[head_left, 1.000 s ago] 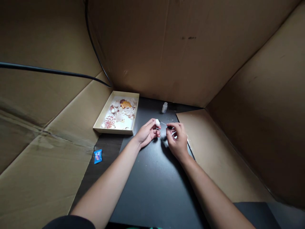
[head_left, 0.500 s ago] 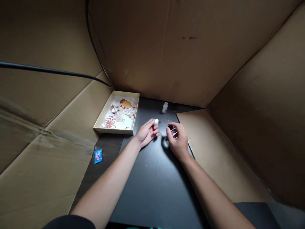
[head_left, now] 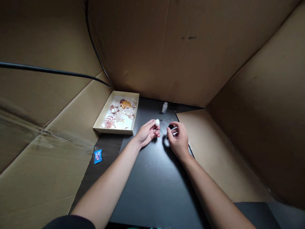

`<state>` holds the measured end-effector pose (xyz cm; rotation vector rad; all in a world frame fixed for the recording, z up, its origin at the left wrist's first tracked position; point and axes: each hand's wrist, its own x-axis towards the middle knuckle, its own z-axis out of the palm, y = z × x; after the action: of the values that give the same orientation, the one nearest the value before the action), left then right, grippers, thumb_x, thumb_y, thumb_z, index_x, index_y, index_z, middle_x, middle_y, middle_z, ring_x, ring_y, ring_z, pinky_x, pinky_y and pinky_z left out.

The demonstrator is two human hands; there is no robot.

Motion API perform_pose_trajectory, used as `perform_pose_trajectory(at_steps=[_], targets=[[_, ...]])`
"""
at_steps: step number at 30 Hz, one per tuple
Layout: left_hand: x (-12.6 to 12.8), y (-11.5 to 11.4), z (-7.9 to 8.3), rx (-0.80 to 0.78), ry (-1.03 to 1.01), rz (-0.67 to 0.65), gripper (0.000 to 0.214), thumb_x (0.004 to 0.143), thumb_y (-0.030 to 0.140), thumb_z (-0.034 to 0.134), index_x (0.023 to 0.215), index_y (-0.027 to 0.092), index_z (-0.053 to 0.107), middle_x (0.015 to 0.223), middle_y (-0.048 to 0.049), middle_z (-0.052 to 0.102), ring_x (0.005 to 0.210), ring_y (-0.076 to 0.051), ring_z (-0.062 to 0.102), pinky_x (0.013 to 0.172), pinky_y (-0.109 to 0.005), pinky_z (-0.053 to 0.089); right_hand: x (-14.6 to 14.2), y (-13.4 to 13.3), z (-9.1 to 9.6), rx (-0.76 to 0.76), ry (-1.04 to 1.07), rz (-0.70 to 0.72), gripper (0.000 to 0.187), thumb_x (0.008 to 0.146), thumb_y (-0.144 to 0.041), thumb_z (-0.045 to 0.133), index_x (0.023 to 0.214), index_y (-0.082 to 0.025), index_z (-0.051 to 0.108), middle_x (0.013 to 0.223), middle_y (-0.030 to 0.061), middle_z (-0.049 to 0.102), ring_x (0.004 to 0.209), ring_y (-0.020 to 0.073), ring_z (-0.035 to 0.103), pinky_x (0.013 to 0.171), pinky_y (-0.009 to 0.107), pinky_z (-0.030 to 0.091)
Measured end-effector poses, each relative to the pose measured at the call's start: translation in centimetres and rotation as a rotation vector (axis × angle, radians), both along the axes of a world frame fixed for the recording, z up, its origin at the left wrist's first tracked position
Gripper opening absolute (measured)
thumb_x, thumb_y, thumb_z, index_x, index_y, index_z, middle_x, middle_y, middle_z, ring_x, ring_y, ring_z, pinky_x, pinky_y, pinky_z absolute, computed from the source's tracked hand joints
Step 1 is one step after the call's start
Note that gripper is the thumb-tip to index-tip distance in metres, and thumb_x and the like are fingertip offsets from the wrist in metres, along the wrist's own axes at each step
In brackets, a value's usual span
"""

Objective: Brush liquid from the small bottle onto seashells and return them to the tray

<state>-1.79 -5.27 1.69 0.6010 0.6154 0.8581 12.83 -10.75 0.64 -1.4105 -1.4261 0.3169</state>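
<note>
L hand (head_left: 146, 132) pinches white shell (head_left: 157, 122); R hand (head_left: 177, 140) grips brush (head_left: 166, 124)

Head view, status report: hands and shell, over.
Left hand pinching small white shell. Right hand holding thin applicator beside it. Nothing between them.

Black table (head_left: 152, 187) w/ a matte top, boxed in by cardboard on 3 sides. Far left corner: shallow cream tray (head_left: 101, 119) full of shells, sitting right on the tabletop. Small white bottle (head_left: 164, 107) stands upright near the back edge, a bit right of the tray. Blue candy wrapper (head_left: 98, 156) lies flat near the left edge, closer to the camera than the tray. Loose cardboard sheet (head_left: 214, 152) covers the right side of the table.
</note>
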Motion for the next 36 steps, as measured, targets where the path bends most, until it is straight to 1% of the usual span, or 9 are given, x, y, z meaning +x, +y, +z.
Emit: perform_pose_trajectory(at_steps=[4,8,10,12,15,19,22,33,36], targets=[[-0.09,0.09,-0.06,0.0,-0.006,-0.002,0.009,0.086,0.023,0.056,0.086,0.016,0.05,0.075,-0.0018,0.057,0.049,-0.008,0.051,0.052,-0.024,0.047,0.03,-0.09,0.27,0.021,0.007,0.073,0.015,0.086,-0.023,0.054,0.1,-0.022,0.061,0.1,0.0055,0.056,0.066,0.0112,0.056,0.054,0.025,0.047],[-0.13,0.17,-0.11,0.002,0.002,0.006,0.006,0.087,0.02,0.053,0.087,0.016,0.05,0.079,-0.0041,0.061,0.05,-0.009,0.052,0.053,-0.025,0.048,-0.03,-0.15,0.52,0.025,0.014,0.001,0.015,0.086,-0.022,0.055,0.099,-0.022,0.062,0.099,0.0053,0.054,0.063,0.0102,0.054,0.054,0.026,0.047],[-0.12,0.15,-0.09,0.007,-0.004,0.005,0.006,0.087,0.021,0.053,0.087,0.016,0.05,0.081,-0.0044,0.062,0.05,-0.008,0.052,0.053,-0.025,0.048,-0.05,-0.16,0.57,0.034,0.017,0.036,0.015,0.086,-0.023,0.055,0.1,-0.022,0.062,0.099,0.0049,0.055,0.062,0.0099,0.054,0.054,0.026,0.048],[-0.11,0.12,-0.06,0.01,-0.012,0.012,0.008,0.086,0.023,0.055,0.087,0.017,0.05,0.08,-0.0035,0.061,0.051,-0.008,0.051,0.054,-0.025,0.048,-0.05,-0.15,0.56,0.02,0.008,0.056,0.016,0.087,-0.023,0.056,0.101,-0.022,0.062,0.098,0.0043,0.055,0.061,0.0094,0.054,0.054,0.026,0.048],[-0.08,0.1,-0.08,0.003,-0.016,0.017,0.011,0.085,0.024,0.058,0.086,0.017,0.05,0.075,-0.0014,0.057,0.052,-0.008,0.049,0.054,-0.023,0.045,-0.04,-0.16,0.49,0.026,0.019,0.0,0.016,0.087,-0.023,0.055,0.102,-0.022,0.062,0.099,0.0045,0.055,0.061,0.0092,0.054,0.056,0.026,0.048],[-0.07,0.14,-0.17,-0.016,-0.026,0.012,0.014,0.084,0.027,0.06,0.084,0.015,0.051,0.07,-0.0003,0.053,0.052,-0.008,0.047,0.052,-0.022,0.042,-0.07,-0.21,0.44,0.026,0.012,0.057,0.016,0.087,-0.024,0.056,0.102,-0.022,0.062,0.098,0.004,0.057,0.061,0.0092,0.055,0.054,0.025,0.047],[-0.09,0.14,-0.2,-0.017,-0.031,-0.007,0.016,0.082,0.027,0.061,0.084,0.015,0.052,0.068,0.0012,0.049,0.051,-0.007,0.044,0.052,-0.022,0.04,-0.09,-0.21,0.42,0.019,0.014,-0.002,0.015,0.086,-0.024,0.056,0.1,-0.021,0.062,0.097,0.0039,0.057,0.059,0.0085,0.053,0.055,0.025,0.047],[-0.26,0.05,-0.24,0.028,-0.041,-0.035,0.019,0.082,0.028,0.064,0.082,0.016,0.05,0.07,0.0021,0.047,0.052,-0.006,0.042,0.054,-0.021,0.039,-0.05,-0.24,0.41,0.041,0.048,0.064,0.015,0.087,-0.025,0.058,0.101,-0.022,0.062,0.098,0.0038,0.056,0.061,0.009,0.054,0.056,0.026,0.047],[-0.22,0.03,-0.18,0.017,-0.037,-0.029,0.019,0.082,0.027,0.064,0.083,0.016,0.049,0.07,0.0023,0.046,0.052,-0.006,0.042,0.054,-0.021,0.039,-0.06,-0.22,0.38,0.05,0.031,0.015,0.015,0.087,-0.024,0.057,0.101,-0.022,0.062,0.097,0.0034,0.055,0.063,0.0092,0.054,0.058,0.026,0.047]])
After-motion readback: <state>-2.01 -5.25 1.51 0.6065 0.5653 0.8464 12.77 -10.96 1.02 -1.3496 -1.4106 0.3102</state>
